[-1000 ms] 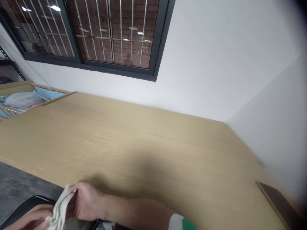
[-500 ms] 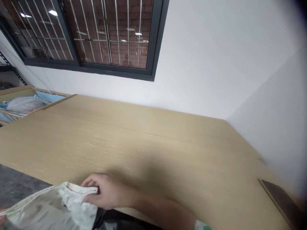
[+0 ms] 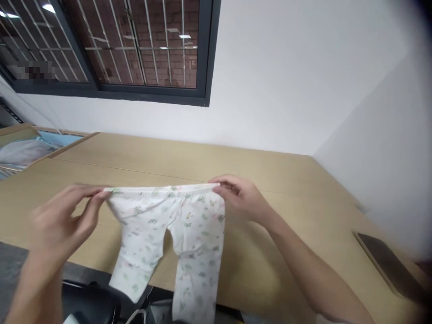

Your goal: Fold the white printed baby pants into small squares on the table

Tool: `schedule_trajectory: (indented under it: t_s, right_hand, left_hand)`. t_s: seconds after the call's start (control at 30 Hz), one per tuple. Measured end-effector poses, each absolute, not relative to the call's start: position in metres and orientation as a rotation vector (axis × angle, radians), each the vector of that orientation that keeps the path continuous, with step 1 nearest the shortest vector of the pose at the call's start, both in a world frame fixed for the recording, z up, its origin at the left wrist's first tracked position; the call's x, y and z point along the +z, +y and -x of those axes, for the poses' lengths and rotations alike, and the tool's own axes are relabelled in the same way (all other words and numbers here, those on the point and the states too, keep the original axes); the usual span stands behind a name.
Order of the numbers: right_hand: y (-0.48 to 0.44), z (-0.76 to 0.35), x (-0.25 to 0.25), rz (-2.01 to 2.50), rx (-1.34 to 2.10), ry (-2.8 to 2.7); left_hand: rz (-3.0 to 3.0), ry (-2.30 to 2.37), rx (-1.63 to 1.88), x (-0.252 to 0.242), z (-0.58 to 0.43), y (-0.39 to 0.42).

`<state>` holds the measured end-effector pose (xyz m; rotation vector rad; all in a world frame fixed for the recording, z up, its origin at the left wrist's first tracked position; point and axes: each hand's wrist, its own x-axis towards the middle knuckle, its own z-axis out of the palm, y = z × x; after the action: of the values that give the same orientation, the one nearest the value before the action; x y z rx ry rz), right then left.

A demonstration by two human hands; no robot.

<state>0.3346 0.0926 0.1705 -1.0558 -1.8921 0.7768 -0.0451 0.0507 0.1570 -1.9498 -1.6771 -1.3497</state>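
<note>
We hold the small printed trousers (image 3: 168, 234) in the air over the near edge of the surface (image 3: 303, 189). The waistband is stretched between left hand (image 3: 64, 220) and right hand (image 3: 241, 200), with fingers (image 3: 221, 186) pinched tight on each corner. Thin grips, these. If one pinch slips, the cloth likely swings down, and the legs hanging past the edge could drag it to the floor.
</note>
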Motion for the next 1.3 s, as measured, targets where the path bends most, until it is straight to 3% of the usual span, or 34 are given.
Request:
schedule_trajectory:
  t_s: [0.2, 0.4, 0.63, 0.9, 1.3]
  right_hand:
    - [0.128, -0.380, 0.162, 1.189, 0.732, -1.816]
    - [0.197, -0.395, 0.082, 1.351, 0.783, -1.850]
    - [0.254, -0.386, 0.012, 1.562, 0.738, -1.827]
    - [0.278, -0.385, -0.019, 1.614, 0.745, -1.863]
    - [0.287, -0.391, -0.030, 1.699, 0.689, -1.883]
  left_hand:
    - [2.193, -1.654, -1.249, 0.142, -0.008, 0.139]
    - [2.595, -1.946, -1.129, 0.074, -0.038, 0.218]
    - [2.648, -2.210, -1.117, -0.004, -0.057, 0.284]
    - [2.718, -2.315, -1.309, -0.042, -0.068, 0.312]
    - [2.470, -2.385, -1.470, -0.062, -0.071, 0.322]
